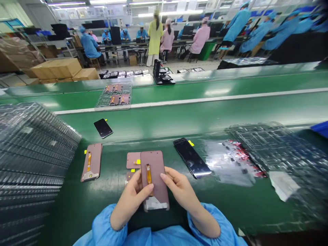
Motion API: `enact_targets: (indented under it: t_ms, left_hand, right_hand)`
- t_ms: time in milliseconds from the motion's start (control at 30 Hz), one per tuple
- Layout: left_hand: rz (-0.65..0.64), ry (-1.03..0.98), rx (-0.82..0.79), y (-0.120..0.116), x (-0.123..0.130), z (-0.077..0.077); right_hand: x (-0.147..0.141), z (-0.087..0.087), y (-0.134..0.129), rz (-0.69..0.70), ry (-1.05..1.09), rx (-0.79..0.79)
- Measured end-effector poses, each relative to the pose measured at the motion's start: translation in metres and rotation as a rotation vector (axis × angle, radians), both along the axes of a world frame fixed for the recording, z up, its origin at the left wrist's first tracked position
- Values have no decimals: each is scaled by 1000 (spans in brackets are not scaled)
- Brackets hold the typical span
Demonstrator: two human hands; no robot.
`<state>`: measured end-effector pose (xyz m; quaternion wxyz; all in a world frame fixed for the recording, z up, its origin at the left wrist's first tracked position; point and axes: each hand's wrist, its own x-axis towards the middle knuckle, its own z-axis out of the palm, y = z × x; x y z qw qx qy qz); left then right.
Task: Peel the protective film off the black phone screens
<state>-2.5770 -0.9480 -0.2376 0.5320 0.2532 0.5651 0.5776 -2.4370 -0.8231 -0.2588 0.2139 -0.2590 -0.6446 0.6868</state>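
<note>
Between my two hands is a phone screen panel [159,179], its dull pink back facing up, with an orange flex cable and a silvery strip at the lower end. My left hand [134,193] grips its left edge, thumb lying over the cable. On the right edge, my right hand [179,186] pinches it with the thumb on top. Partly hidden behind it lie another pink-backed panel [132,160] with a yellow tab and a piece below that. To the right rests a dark glossy screen [192,157]; to the left, a pink-backed screen panel [92,161].
Stacked clear plastic trays [30,153] rise at the left. Rightward lie clear plastic bags [230,162] and more clear trays [279,150]. A small dark screen [103,128] lies farther off. On the green belt, a clear tray [101,99] holds several panels. Co-workers sit beyond.
</note>
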Motion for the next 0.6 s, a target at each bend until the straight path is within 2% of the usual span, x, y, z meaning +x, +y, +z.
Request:
enact_targets:
  t_ms: [100, 167, 233, 333, 433, 500, 600]
  left_hand:
    - [-59, -37, -99, 0, -1, 5]
    - [-1, -64, -110, 1, 1, 7]
    - [112, -78, -89, 3, 2, 10]
    - [278, -77, -44, 7, 4, 14]
    - [364, -83, -10, 8, 7, 16]
    - [396, -78, 14, 9, 9, 16]
    - [426, -76, 42, 8, 12, 16]
  right_hand:
    - [1, 0, 1, -40, -5, 19]
    - [3, 0, 2, -129, 2, 84]
    - [5, 3, 1, -211, 21, 227]
    - [7, 8, -3, -254, 37, 544]
    - [7, 11, -11, -288, 32, 797]
    - [5, 11, -17, -316, 22, 898]
    - [3, 10, -21, -329, 5, 957]
